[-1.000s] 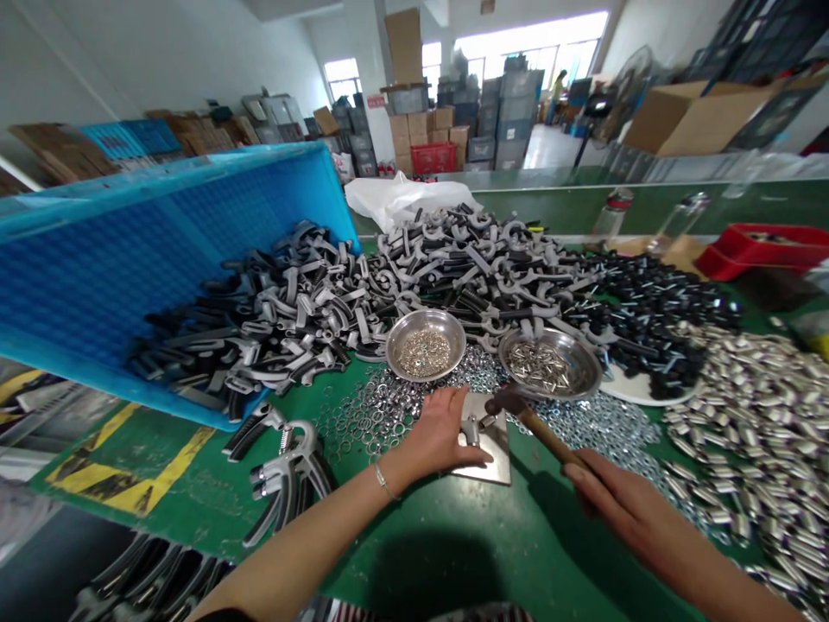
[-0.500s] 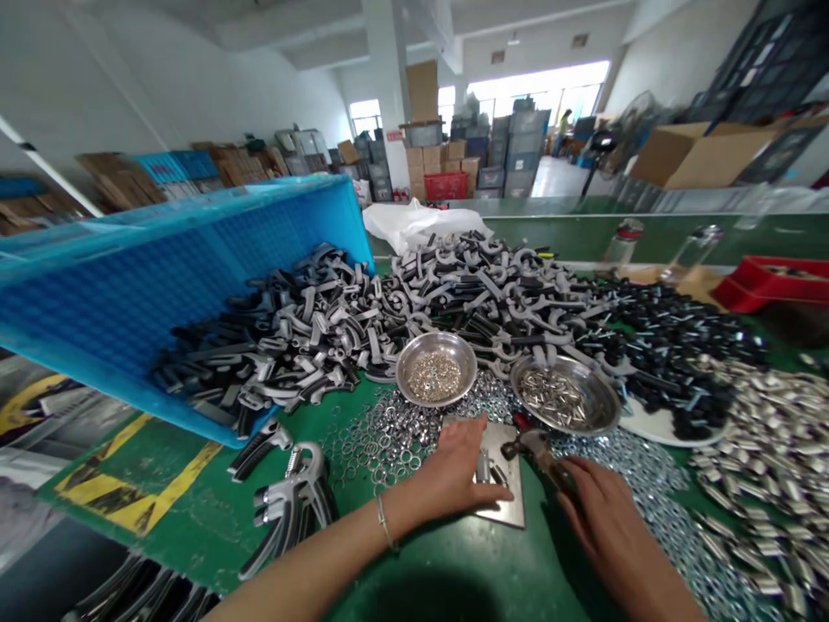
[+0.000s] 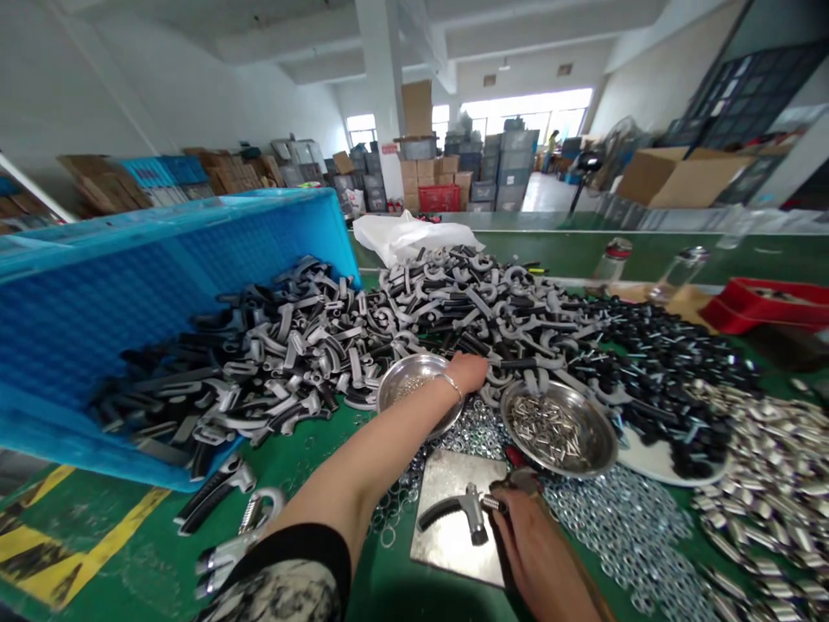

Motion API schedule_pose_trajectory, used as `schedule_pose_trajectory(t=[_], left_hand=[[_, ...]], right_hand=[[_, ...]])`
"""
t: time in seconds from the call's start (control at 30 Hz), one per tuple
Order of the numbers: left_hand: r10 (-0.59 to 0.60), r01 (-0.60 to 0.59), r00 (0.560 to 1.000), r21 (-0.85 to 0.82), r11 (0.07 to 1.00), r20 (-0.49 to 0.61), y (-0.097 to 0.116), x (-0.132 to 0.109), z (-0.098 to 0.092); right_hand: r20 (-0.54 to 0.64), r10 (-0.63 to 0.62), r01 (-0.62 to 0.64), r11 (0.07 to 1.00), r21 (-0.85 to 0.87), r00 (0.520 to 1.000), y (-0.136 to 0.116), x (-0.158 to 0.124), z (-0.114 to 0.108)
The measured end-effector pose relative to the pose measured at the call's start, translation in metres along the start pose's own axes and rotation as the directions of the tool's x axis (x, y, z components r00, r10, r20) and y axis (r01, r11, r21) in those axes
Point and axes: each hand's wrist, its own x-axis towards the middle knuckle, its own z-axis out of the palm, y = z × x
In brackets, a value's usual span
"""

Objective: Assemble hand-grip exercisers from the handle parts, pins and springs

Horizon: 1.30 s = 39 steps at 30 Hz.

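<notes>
A blue plastic crate [image 3: 129,294] is lying tipped on its side at the left of the frame, spilling a heap of black-and-grey hand-gripper handles [image 3: 285,345] across the bench towards the middle. Just below the heap, one steel bowl [image 3: 395,382] is holding small silver pieces, and a second steel bowl [image 3: 599,432] to the right is holding short metal pins [image 3: 544,429]. Further right, black parts [image 3: 667,380] are spreading over a white plate [image 3: 661,466], silver sleeves [image 3: 764,466] are piling up at the right edge, and a red tray [image 3: 770,304] is sitting at the upper right. The green workbench [image 3: 110,527] is strewn with steel washers [image 3: 615,527] and carries yellow-and-black tape [image 3: 45,540] at the lower left. Stacked crates [image 3: 511,164] and cardboard boxes are lining the bright hall beyond. A gripper [image 3: 463,514] is lying on a steel plate [image 3: 453,471] at the bottom centre. The right hand [image 3: 537,553] is closing around a hammer [image 3: 522,480] beside that plate, while the left hand [image 3: 470,371] is reaching across the first bowl to the heap, its fingers hidden, so I cannot tell whether they are apart or together.
</notes>
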Motion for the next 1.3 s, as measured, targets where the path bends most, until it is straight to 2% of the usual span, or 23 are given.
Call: schedule_pose_trajectory(t=[0.1, 0.2, 0.27, 0.3, 0.37, 0.4, 0.43, 0.47, 0.53, 0.57, 0.6, 0.63, 0.67, 0.7, 0.77, 0.8, 0.83, 0.9, 1.03, 1.17, 1.3], left_hand=[[0.019, -0.018, 0.998, -0.018, 1.000, 0.053, 0.005, 0.014, 0.006], [0.046, -0.045, 0.999, -0.048, 0.998, 0.017, -0.002, 0.012, -0.003], [0.062, -0.070, 0.994, -0.088, 0.994, -0.092, -0.006, 0.000, -0.016], [0.071, -0.099, 0.980, -0.147, 0.984, -0.187, -0.006, -0.010, -0.024], [0.057, -0.213, 0.916, -0.361, 0.908, -0.398, -0.001, -0.041, -0.036], [0.015, -0.283, 0.884, -0.507, 0.814, -0.468, 0.004, -0.063, -0.039], [-0.038, -0.333, 0.875, -0.655, 0.678, -0.484, 0.010, -0.087, -0.039], [-0.093, -0.325, 0.900, -0.798, 0.507, -0.426, 0.018, -0.114, -0.035], [-0.140, -0.160, 0.974, -0.978, 0.131, -0.178, 0.035, -0.170, -0.018], [-0.159, -0.059, 0.986, -0.998, -0.012, -0.056, 0.044, -0.197, -0.006], [-0.197, 0.019, 0.980, -0.993, -0.118, 0.042, 0.052, -0.221, 0.007], [-0.234, 0.083, 0.964, -0.977, -0.196, 0.128, 0.061, -0.242, 0.019], [-0.262, 0.128, 0.946, -0.961, -0.245, 0.192, 0.068, -0.259, 0.030], [-0.284, 0.157, 0.930, -0.951, -0.267, 0.234, 0.075, -0.273, 0.039], [-0.304, 0.182, 0.918, -0.950, -0.253, 0.257, 0.084, -0.290, 0.050], [-0.310, 0.181, 0.918, -0.956, -0.232, 0.249, 0.087, -0.295, 0.051], [-0.318, 0.178, 0.918, -0.962, -0.209, 0.239, 0.089, -0.298, 0.051], [-0.327, 0.185, 0.915, -0.967, -0.176, 0.234, 0.091, -0.303, 0.048], [-0.309, 0.214, 0.923, -0.973, -0.088, 0.231, 0.093, -0.309, 0.040], [-0.321, 0.235, 0.924, -0.971, 0.039, 0.210, 0.100, -0.311, 0.038], [-0.334, 0.259, 0.916, -0.963, 0.072, 0.221, 0.108, -0.314, 0.042]], right_hand=[[0.002, 0.106, -0.103, 0.968, 0.228, 0.994, -0.001, 0.003, -0.008], [0.101, 0.228, -0.248, 0.835, 0.492, 0.968, -0.011, 0.011, -0.016], [0.143, 0.260, -0.286, 0.679, 0.677, 0.955, -0.020, 0.017, -0.020], [0.171, 0.276, -0.304, 0.565, 0.767, 0.946, -0.025, 0.020, -0.021], [0.239, 0.324, -0.337, 0.291, 0.895, 0.915, -0.035, 0.024, -0.023], [0.274, 0.351, -0.346, 0.159, 0.925, 0.895, -0.039, 0.025, -0.025], [0.312, 0.375, -0.357, 0.053, 0.933, 0.873, -0.043, 0.025, -0.027], [0.354, 0.392, -0.375, -0.022, 0.927, 0.849, -0.046, 0.024, -0.030], [0.447, 0.389, -0.446, -0.098, 0.889, 0.805, -0.050, 0.018, -0.035], [0.502, 0.362, -0.503, -0.099, 0.858, 0.785, -0.051, 0.014, -0.038], [0.547, 0.331, -0.562, -0.058, 0.825, 0.769, -0.053, 0.010, -0.040], [0.575, 0.304, -0.613, 0.038, 0.789, 0.759, -0.055, 0.006, -0.041], [0.566, 0.296, -0.628, 0.189, 0.755, 0.770, -0.057, 0.002, -0.042], [0.520, 0.298, -0.599, 0.377, 0.706, 0.801, -0.060, 0.000, -0.043], [0.347, 0.275, -0.430, 0.724, 0.540, 0.897, -0.068, -0.003, -0.042], [0.267, 0.236, -0.336, 0.833, 0.440, 0.934, -0.072, -0.004, -0.042], [0.219, 0.194, -0.264, 0.897, 0.355, 0.956, -0.077, -0.004, -0.041], [0.214, 0.143, -0.196, 0.948, 0.252, 0.966, -0.087, -0.005, -0.040], [0.243, 0.111, -0.158, 0.970, 0.186, 0.964, -0.101, -0.006, -0.039], [0.191, 0.087, -0.125, 0.972, 0.197, 0.978, -0.105, -0.009, -0.039], [0.174, 0.081, -0.127, 0.954, 0.271, 0.981, -0.105, -0.017, -0.039]])
